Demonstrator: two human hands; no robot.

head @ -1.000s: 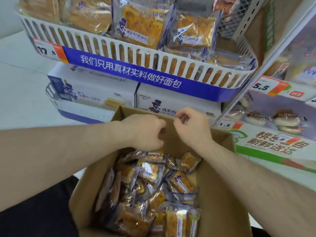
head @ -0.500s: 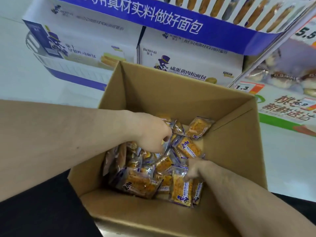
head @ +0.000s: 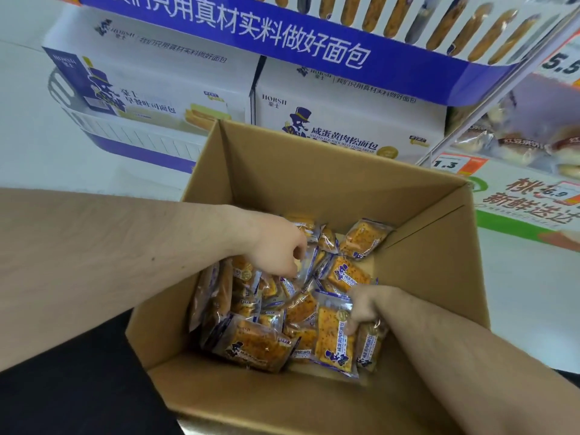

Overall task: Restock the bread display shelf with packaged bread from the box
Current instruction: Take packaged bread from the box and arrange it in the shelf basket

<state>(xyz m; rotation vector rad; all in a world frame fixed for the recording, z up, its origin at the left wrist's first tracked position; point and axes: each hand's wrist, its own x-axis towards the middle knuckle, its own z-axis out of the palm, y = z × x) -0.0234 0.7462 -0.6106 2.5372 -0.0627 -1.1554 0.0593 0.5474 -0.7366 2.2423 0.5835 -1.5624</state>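
Observation:
An open cardboard box (head: 314,171) sits in front of me with several clear-wrapped bread packets (head: 257,343) piled on its bottom. My left hand (head: 279,246) reaches down among the packets at the middle of the pile, its fingers curled round the edge of a bread packet (head: 309,262). At the pile's right side, my right hand (head: 365,306) grips the top edge of an upright bread packet (head: 334,340). The white slotted display basket (head: 408,29) with a blue banner hangs above the box, bread showing through its slots.
Two white printed cartons (head: 345,120) stand under the basket, behind the box. A shelf to the right (head: 518,146) holds wrapped buns and price tags. White floor (head: 28,136) lies to the left.
Both hands dropped from the box's far rim into the pile and closed on packets. My view tilted down, so most of the basket left the frame.

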